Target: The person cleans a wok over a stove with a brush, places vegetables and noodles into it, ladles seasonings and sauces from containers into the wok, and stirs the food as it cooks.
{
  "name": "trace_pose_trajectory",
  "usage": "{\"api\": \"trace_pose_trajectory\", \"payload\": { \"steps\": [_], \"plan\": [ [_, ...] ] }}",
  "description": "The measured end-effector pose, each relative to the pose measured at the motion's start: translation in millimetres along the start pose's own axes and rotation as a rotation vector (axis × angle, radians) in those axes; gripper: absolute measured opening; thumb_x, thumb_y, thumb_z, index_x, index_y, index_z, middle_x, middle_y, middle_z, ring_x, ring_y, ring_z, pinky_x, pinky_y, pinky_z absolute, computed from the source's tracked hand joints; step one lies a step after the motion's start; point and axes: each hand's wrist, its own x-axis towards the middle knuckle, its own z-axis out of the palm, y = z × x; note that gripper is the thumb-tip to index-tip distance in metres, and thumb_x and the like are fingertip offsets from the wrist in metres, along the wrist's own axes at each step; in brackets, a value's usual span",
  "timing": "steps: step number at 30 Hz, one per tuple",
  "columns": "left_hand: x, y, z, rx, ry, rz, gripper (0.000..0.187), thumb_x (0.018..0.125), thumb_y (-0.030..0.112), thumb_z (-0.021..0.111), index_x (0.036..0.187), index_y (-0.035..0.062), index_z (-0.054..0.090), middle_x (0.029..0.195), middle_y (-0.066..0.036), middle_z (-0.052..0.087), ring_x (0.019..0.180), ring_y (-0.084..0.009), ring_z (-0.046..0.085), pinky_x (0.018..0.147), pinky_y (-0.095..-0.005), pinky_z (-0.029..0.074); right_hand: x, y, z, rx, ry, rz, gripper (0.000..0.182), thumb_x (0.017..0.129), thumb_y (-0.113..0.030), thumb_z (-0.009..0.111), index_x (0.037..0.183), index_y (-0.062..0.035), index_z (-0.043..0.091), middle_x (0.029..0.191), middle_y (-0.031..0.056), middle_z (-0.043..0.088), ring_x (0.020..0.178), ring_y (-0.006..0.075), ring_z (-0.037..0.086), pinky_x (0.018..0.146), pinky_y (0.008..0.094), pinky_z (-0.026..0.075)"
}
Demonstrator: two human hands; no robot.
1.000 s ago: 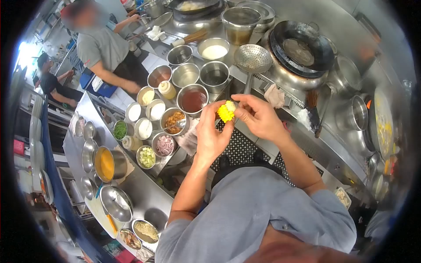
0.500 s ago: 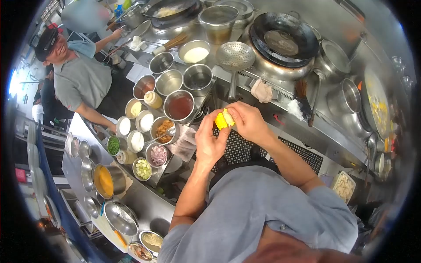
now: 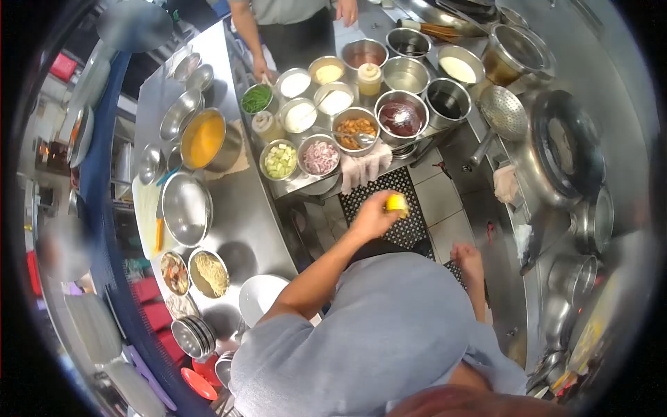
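Observation:
A small, bright yellow sponge-like piece [image 3: 397, 203] is held in the fingers of my left hand [image 3: 375, 219], above the black perforated floor mat [image 3: 368, 198]. Its exact kind is not clear. Lower and to the right, my right hand [image 3: 467, 263] is apart from it, with fingers loosely bent and nothing visible in them. The nearest things beyond my left hand are a cloth [image 3: 365, 167] hanging over the counter edge, a bowl of sliced pink onion [image 3: 320, 158] and a pot of brown pieces with a spoon [image 3: 355, 131].
Several metal pots of sauces and ingredients crowd the counter ahead, with chopped green pieces [image 3: 280, 160] nearest. On the left counter stand an orange-filled pot [image 3: 206, 139], an empty metal bowl [image 3: 187, 208] and noodles [image 3: 210, 273]. A wok [image 3: 566, 146] sits at right. A co-worker's hand [image 3: 262, 69] is beyond.
My view has turned left. Both hands held the yellow piece before; now the right hand has let go and moved down to the right, while the left keeps it.

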Motion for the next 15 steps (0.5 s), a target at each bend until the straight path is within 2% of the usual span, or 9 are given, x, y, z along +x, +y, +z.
{"api": "trace_pose_trajectory", "payload": {
  "steps": [2,4,5,6,9,11,12,14,15],
  "plan": [
    [-11.4,-12.4,-36.3,0.078,0.122,-0.251,0.042,0.08,0.015,0.071,0.118,0.0044,0.058,0.109,-0.015,0.065,0.1,-0.0246,0.063,0.088,-0.0344,0.049,-16.1,19.5,-0.9,-0.083,0.006,0.006,0.018,0.093,-0.011,0.051,0.101,0.0035,0.058,0.074,0.0073,0.061,0.063,0.0136,0.056,0.056,0.0256,0.045],
    [-8.3,-28.4,-73.7,0.029,0.321,-0.249,0.04,0.083,0.014,0.069,0.117,0.0025,0.052,0.109,-0.019,0.064,0.099,-0.0255,0.064,0.087,-0.035,0.049,-18.2,30.0,-2.2,-0.154,0.023,-0.009,0.018,0.093,-0.008,0.05,0.104,0.0041,0.057,0.075,0.0082,0.061,0.064,0.0142,0.057,0.058,0.0264,0.047],
    [-0.7,-42.9,-91.6,0.064,0.425,-0.181,0.04,0.083,0.015,0.069,0.114,0.0021,0.048,0.098,-0.02,0.066,0.091,-0.0325,0.066,0.079,-0.0382,0.05,-10.8,38.6,-3.3,-0.144,0.016,0.027,0.019,0.092,-0.007,0.049,0.107,0.0044,0.056,0.078,0.0094,0.062,0.066,0.0152,0.058,0.06,0.0274,0.048],
    [9.3,-40.8,-111.4,0.171,0.456,-0.154,0.04,0.082,0.014,0.069,0.112,0.0004,0.045,0.097,-0.021,0.066,0.091,-0.0344,0.066,0.077,-0.0394,0.051,-3.8,43.0,-2.2,-0.134,0.008,0.063,0.02,0.092,-0.005,0.048,0.109,0.0046,0.054,0.082,0.0107,0.063,0.068,0.0162,0.059,0.063,0.0283,0.05],
    [54.1,-71.7,-147.7,0.352,0.437,-0.17,0.036,0.08,0.015,0.068,0.109,-0.0007,0.052,0.1,-0.022,0.065,0.091,-0.0395,0.063,0.079,-0.0431,0.05,16.4,22.1,12.2,-0.026,-0.037,0.014,0.025,0.085,0.002,0.044,0.108,0.0046,0.054,0.086,0.0127,0.063,0.074,0.0194,0.062,0.071,0.0299,0.053],
    [84.3,-101.3,-160.0,0.647,0.255,-0.102,0.032,0.077,0.015,0.067,0.104,-0.0003,0.058,0.102,-0.022,0.064,0.095,-0.0382,0.061,0.081,-0.0427,0.05,11.0,-13.5,32.6,0.069,-0.05,-0.033,0.023,0.087,-0.001,0.047,0.109,0.0048,0.053,0.086,0.0129,0.063,0.076,0.0206,0.063,0.073,0.0314,0.054],
    [88.2,-94.9,-165.9,0.65,0.246,-0.092,0.032,0.077,0.015,0.067,0.104,-0.0003,0.058,0.102,-0.022,0.064,0.095,-0.0382,0.061,0.081,-0.0427,0.05,7.7,-29.0,39.4,0.121,-0.079,-0.054,0.022,0.089,-0.002,0.048,0.109,0.0046,0.054,0.088,0.0124,0.063,0.078,0.0202,0.062,0.072,0.0315,0.053],
    [93.6,-77.7,-170.3,0.995,0.027,-0.06,0.029,0.077,0.015,0.065,0.102,0.0,0.062,0.103,-0.022,0.064,0.097,-0.0359,0.061,0.082,-0.042,0.05,-7.9,-65.4,50.6,0.177,-0.123,-0.114,0.021,0.09,-0.002,0.05,0.109,0.005,0.055,0.089,0.0118,0.063,0.08,0.0193,0.061,0.073,0.0311,0.053],
    [90.9,-87.6,-178.2,0.971,0.076,-0.04,0.028,0.079,0.015,0.062,0.103,-0.0001,0.062,0.103,-0.022,0.064,0.096,-0.0354,0.061,0.082,-0.0417,0.05,-20.0,-75.6,54.2,0.184,-0.128,-0.134,0.021,0.089,-0.001,0.052,0.109,0.0055,0.055,0.088,0.0118,0.063,0.081,0.0188,0.061,0.075,0.0306,0.052]
  ]
}}
